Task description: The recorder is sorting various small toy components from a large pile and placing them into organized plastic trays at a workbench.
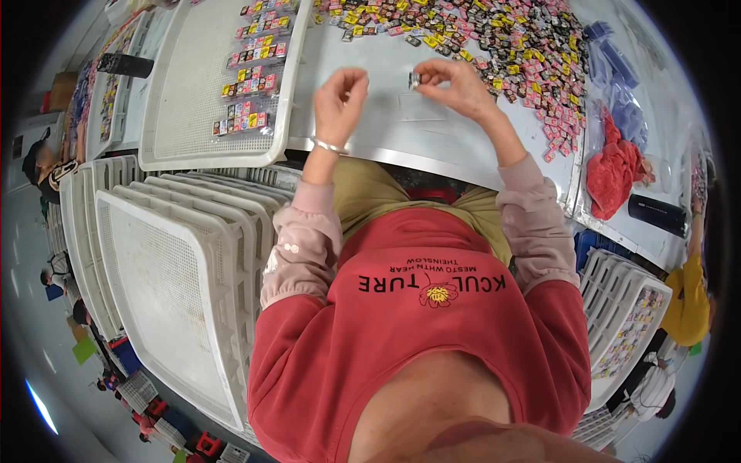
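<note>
Head view: my right hand (pixel 455 86) is raised over the grey table (pixel 432 135), thumb and fingertips pinched on a small dark square piece (pixel 415 79) at its left side. My left hand (pixel 340 96) is up just left of it, fingers loosely curled, thumb and forefinger close together; can't tell if anything is in it. Thin silver bangle (pixel 330 146) on my left wrist. The two hands are near each other but apart, and the piece sits between them, in the right hand's grip only.

Far side of the table: big loose heap of small colourful square pieces (pixel 494 38), pink, yellow and dark, spreading down the right. Left of my hands: white perforated plastic tray (pixel 193 92) lying flat, rows of sorted pieces (pixel 251 77) along its right side. Near left: stack of empty white perforated trays (pixel 177 270), tilted. Right: crumpled red cloth (pixel 614 170) on the table, black cylinder (pixel 656 212) just near of it. Pink sleeves (pixel 532 224) and red top (pixel 424 332) fill the near edge.
</note>
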{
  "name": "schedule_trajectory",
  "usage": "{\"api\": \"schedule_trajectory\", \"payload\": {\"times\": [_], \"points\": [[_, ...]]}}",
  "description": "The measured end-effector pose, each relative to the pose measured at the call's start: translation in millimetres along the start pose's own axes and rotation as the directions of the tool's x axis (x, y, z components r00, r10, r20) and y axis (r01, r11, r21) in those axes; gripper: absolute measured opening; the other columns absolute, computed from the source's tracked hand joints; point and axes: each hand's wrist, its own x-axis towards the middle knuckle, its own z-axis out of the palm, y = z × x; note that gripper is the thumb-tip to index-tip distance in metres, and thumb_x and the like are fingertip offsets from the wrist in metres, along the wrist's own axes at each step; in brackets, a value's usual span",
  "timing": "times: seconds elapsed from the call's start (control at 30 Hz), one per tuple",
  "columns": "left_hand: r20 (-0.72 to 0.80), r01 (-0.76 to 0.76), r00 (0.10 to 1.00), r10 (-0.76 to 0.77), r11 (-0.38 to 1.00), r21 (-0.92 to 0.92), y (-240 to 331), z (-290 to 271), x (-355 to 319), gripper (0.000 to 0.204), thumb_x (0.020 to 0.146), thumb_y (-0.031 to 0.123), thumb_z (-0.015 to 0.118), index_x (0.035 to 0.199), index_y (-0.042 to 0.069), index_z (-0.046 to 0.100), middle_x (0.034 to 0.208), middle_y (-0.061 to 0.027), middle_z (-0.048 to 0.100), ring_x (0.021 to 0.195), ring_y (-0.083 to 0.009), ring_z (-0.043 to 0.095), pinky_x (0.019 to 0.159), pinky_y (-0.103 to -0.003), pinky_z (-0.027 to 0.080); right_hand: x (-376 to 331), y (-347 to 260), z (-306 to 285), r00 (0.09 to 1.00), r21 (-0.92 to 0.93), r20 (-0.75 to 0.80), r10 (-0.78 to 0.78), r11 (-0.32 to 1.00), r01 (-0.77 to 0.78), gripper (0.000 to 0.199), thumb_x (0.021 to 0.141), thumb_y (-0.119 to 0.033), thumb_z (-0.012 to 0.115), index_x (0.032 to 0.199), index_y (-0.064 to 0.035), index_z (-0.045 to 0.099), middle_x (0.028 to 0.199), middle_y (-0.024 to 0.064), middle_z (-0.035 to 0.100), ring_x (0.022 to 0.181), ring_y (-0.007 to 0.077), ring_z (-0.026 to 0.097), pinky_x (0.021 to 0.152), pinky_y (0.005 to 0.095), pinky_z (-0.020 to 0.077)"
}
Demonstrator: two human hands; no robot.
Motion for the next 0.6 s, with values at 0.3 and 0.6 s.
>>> {"api": "schedule_trajectory", "payload": {"times": [0.3, 0.6], "points": [[0.112, -0.361, 0.929, 0.352, 0.802, 0.475, -18.9, 18.2, -46.3, 0.044, 0.065, 0.018, 0.079, 0.102, 0.004, 0.059, 0.104, -0.0115, 0.06, 0.098, -0.0302, 0.054, 0.085, -0.038, 0.044, -3.8, 9.8, 29.6, 1.0, -0.001, 0.024, 0.019, 1.0, -0.019, 0.024, 0.074, -0.008, 0.07, 0.097, 0.0007, 0.065, 0.075, 0.0095, 0.065, 0.067, 0.0158, 0.062, 0.064, 0.0281, 0.0507], [0.103, -0.352, 0.932, 0.348, 0.798, 0.488, -31.6, 24.6, -49.4, 0.032, 0.065, 0.014, 0.078, 0.091, 0.006, 0.061, 0.097, -0.0072, 0.061, 0.091, -0.0269, 0.056, 0.079, -0.036, 0.043, -21.6, 11.1, 68.1, 0.975, -0.297, 0.048, -0.217, 0.929, 0.221, 0.021, 0.075, -0.013, 0.066, 0.094, -0.0043, 0.065, 0.083, 0.0119, 0.057, 0.077, 0.0303, 0.06, 0.066, 0.04, 0.0492]]}}
